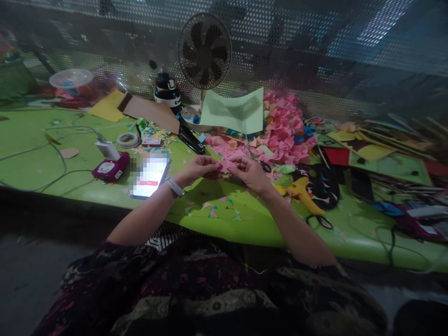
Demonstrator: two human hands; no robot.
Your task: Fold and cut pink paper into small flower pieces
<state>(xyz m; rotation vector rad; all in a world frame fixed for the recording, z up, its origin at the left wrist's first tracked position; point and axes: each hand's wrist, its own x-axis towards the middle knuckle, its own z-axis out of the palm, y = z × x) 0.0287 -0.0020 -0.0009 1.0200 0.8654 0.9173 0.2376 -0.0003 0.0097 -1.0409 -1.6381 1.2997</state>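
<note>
A small piece of pink paper (229, 165) is pinched between my two hands over the green table (196, 217). My left hand (200, 170), with a pale band at its wrist, grips the paper's left side. On its right side the fingers of my right hand (250, 171) are closed on it. Just beyond my hands lie pink scraps, and behind them a heap of folded pink paper pieces (287, 128). A light green paper sheet (233, 112) stands curved above the scraps. Scissors (265, 166) lie partly hidden behind my right hand.
Left of my hands are a lit phone (152, 175), a purple power adapter (111, 167) with cables, and a tape roll (128, 140). A fan (205, 51) stands at the back. On the right lie a yellow glue gun (306, 196) and stacked papers (390, 165).
</note>
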